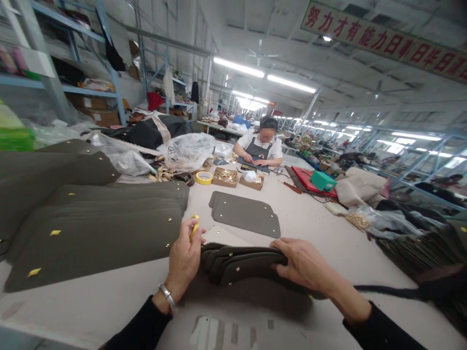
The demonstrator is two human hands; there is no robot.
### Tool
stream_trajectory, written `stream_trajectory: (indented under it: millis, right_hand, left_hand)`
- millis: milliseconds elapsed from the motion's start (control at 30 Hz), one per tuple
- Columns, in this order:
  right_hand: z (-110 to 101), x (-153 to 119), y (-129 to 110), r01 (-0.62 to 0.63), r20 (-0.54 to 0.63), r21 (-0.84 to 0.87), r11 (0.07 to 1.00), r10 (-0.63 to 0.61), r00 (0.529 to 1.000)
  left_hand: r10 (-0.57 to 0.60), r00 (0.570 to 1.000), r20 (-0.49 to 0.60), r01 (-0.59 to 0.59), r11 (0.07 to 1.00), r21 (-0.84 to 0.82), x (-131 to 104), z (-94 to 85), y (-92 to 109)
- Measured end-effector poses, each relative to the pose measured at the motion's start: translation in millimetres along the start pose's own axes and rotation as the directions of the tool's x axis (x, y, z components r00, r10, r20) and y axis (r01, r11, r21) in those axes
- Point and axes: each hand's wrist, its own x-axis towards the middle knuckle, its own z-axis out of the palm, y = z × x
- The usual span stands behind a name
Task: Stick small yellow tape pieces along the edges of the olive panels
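Observation:
My left hand (185,255), with a metal bracelet at the wrist, is closed around a small yellow object (195,227); its shape is mostly hidden by the fingers. Its edge is beside the left end of a stack of dark olive fabric panels (251,265) with small brass studs. My right hand (301,260) grips the stack's upper right edge, thumb in front and fingers behind, and the panels bend and fan out. A pale sheet (228,236) shows behind the stack. Just beyond lie a few flat panels of the same kind (244,214).
To the left are large piles of olive panels (105,228), some with yellow tabs. Further back are a yellow tape roll (204,178) and small boxes of brass parts (224,178). A co-worker (264,143) sits opposite. Bags and stacked panels (419,253) line the right side.

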Motion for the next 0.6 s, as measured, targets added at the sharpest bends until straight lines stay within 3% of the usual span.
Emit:
stream_trajectory:
  millis: [267, 433, 600]
  right_hand:
    - [-7, 20, 17, -0.099, 0.088, -0.006, 0.995, 0.099, 0.991]
    - [-4, 29, 8, -0.033, 0.182, -0.066, 0.997, 0.045, 0.982]
    - [-10, 27, 12, -0.019, 0.161, 0.010, 1.000, 0.017, 0.987]
  left_hand:
    - [0.001, 0.998, 0.055, -0.005, 0.997, 0.078, 28, 5.6, 5]
    - [-0.001, 0.991, 0.137, -0.009, 0.997, 0.072, 29, 8.4, -3]
    - [-0.022, 0.994, 0.109, 0.022, 1.000, -0.004, 35, 3.7, -8]
